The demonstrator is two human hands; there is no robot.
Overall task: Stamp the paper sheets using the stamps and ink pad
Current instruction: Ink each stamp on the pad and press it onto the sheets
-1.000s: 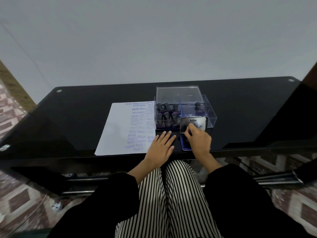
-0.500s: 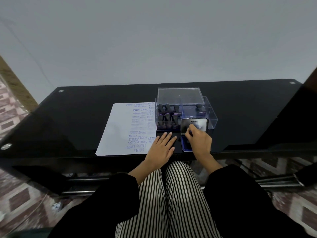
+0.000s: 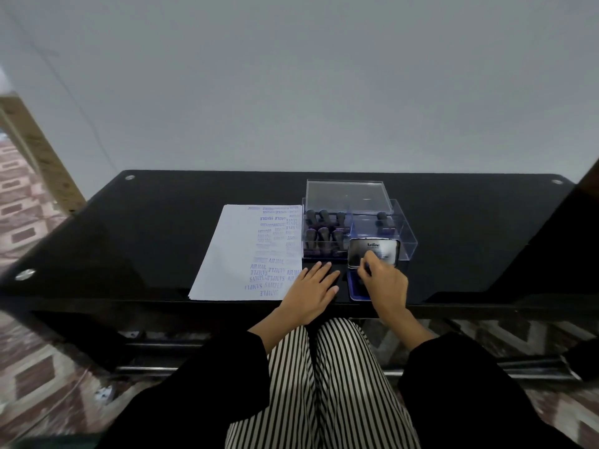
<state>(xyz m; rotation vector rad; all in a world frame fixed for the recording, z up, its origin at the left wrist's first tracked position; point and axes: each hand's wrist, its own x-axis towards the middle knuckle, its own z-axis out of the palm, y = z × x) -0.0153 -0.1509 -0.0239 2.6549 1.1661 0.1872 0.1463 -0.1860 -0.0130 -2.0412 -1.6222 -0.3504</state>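
Now stamp (image 3: 365, 270) in rt grip (image 3: 384, 281), over inkpad (image 3: 356, 291)

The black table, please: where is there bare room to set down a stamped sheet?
Bare glass lies left of the paper sheets, out to the table edge, and right of the stamp box. The near middle is crowded: left hand, right hand and open ink pad sit close together.

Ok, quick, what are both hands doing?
Left hand: open, flat on the table.
Right hand: curled over the ink pad; what it holds cannot be told.
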